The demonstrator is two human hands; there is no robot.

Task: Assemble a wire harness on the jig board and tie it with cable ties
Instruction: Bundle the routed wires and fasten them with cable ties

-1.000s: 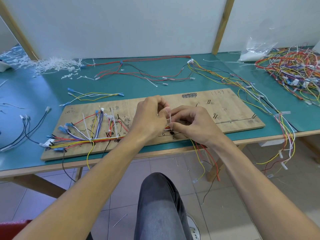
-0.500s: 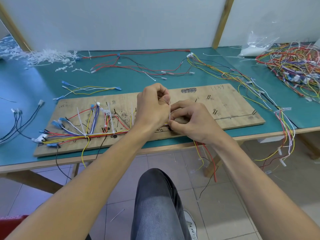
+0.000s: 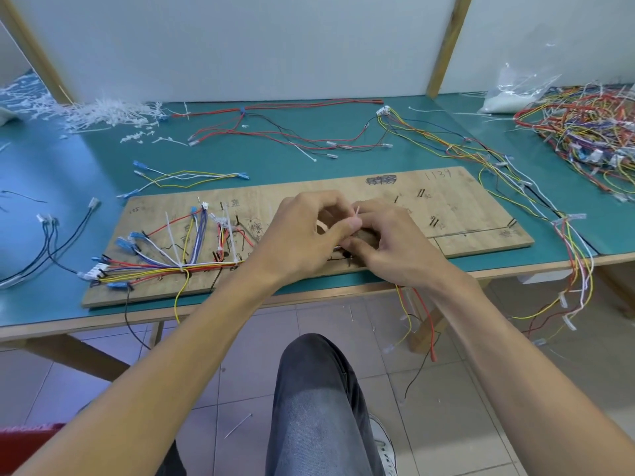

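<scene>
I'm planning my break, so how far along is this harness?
Done: at the left of the jig board, wires are bundled with white ties, tails untrimmed. In hand: the left hand and right hand pinch a cable tie mid-board. Left: the loose wires hanging off the table edge.

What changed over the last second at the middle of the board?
The cable tie shows less tail above the left hand, which pinches it, and now leans instead of standing upright. The right hand sits flatter; its grip is hidden. Both hands stay at the same spot on the board; the tied bundle is unchanged.
</scene>
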